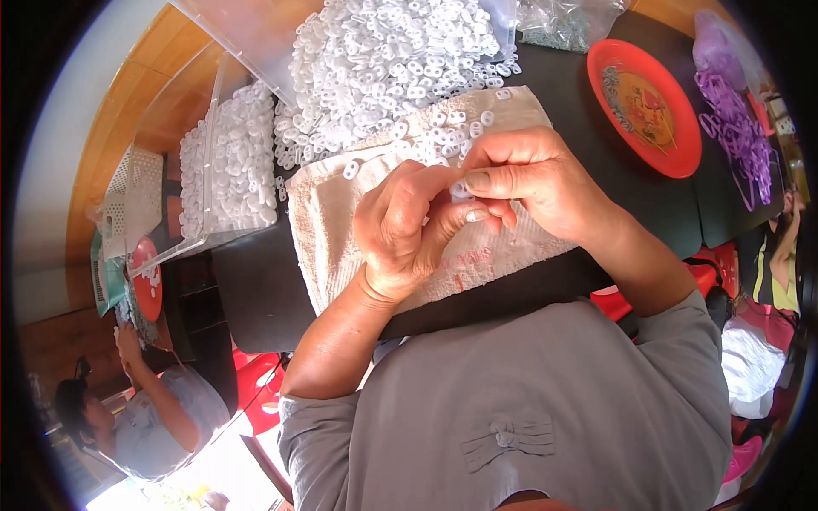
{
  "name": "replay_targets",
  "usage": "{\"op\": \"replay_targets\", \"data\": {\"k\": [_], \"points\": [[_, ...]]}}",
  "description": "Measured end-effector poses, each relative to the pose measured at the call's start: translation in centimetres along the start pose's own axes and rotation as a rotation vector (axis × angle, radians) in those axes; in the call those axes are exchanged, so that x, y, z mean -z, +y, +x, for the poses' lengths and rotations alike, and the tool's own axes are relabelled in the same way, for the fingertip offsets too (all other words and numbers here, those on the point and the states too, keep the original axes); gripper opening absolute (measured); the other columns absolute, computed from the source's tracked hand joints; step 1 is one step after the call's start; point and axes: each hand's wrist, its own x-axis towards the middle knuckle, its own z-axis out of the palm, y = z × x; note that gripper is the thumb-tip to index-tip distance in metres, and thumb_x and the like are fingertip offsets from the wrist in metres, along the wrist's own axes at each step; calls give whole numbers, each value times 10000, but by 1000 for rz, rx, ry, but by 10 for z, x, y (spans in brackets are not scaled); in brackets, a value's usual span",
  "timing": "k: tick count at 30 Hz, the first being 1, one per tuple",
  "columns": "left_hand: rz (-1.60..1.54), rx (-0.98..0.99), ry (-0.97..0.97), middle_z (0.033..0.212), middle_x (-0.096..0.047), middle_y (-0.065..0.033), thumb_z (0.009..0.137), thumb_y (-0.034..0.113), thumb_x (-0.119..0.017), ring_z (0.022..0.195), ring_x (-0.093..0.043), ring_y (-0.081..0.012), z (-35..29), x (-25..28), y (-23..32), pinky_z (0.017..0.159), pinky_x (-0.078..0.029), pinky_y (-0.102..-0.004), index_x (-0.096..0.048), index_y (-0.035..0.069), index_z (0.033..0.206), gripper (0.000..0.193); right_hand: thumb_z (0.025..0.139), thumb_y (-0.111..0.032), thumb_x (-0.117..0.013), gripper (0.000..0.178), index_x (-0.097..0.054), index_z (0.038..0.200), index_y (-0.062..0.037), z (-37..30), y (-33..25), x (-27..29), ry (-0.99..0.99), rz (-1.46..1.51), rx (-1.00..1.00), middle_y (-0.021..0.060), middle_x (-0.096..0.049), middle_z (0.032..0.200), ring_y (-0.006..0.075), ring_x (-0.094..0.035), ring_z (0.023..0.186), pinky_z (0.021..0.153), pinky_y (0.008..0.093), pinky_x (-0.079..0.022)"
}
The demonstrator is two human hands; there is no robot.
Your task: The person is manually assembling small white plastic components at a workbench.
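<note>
Over a beige towel, my two hands meet at the fingertips. A small white plastic piece is pinched between them, partly covered by the fingers. My left hand is closed, its thumb and index finger at the piece. From the other side my right hand grips it with thumb and bent index finger. Just beyond lie several loose white oval pieces with two holes on the towel. They spread from a large heap of the same pieces, spilling from a clear plastic bin.
Left of the towel stands a clear box of white pieces. A red plate with small grey parts sits at the right on the dark table, near purple straps and a clear bag. Another person works at far left.
</note>
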Motion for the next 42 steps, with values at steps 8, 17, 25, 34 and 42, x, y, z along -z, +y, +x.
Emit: {"op": "replay_targets", "data": {"k": [8,17,25,34,42], "points": [[-21,7,0,699,-592,-40,725,136,-815,555,-537,-138,-1,1,-2,482,-421,-263,-610,41,944,315,948,-123,-598,188,-633,836,24,1,5,-1,-10,-7,-3,46,-585,686,107,-561,559,507,233,-423],[-85,73,35,705,-590,-22,723,114,-823,579,-545,-102,1,-4,-9,499,-424,-236,-638,43,980,325,955,-147,-580,202,-631,845,14,2,0,1,61,-78,36,31,-563,659,100,-553,555,522,219,-400],[-174,94,-34,765,-602,-35,730,41,-814,616,-559,-89,4,1,-9,540,-460,-228,-651,48,1012,325,938,-170,-606,205,-639,834,4,1,1,4,62,-108,10,16,-558,654,93,-551,564,532,216,-392],[-142,297,-173,757,-597,-6,685,83,-858,621,-526,-68,11,12,-5,575,-463,-218,-658,50,991,367,907,-135,-652,140,-651,836,-15,4,1,4,67,-345,88,-13,-575,693,68,-527,598,555,212,-395],[-278,542,124,813,-668,-24,768,-31,-669,691,-574,-42,20,30,-20,579,-440,-187,-707,5,987,225,888,-70,-663,101,-583,864,-14,1,39,-12,-16,-960,469,63,-598,725,162,-549,597,567,280,-440]]}}
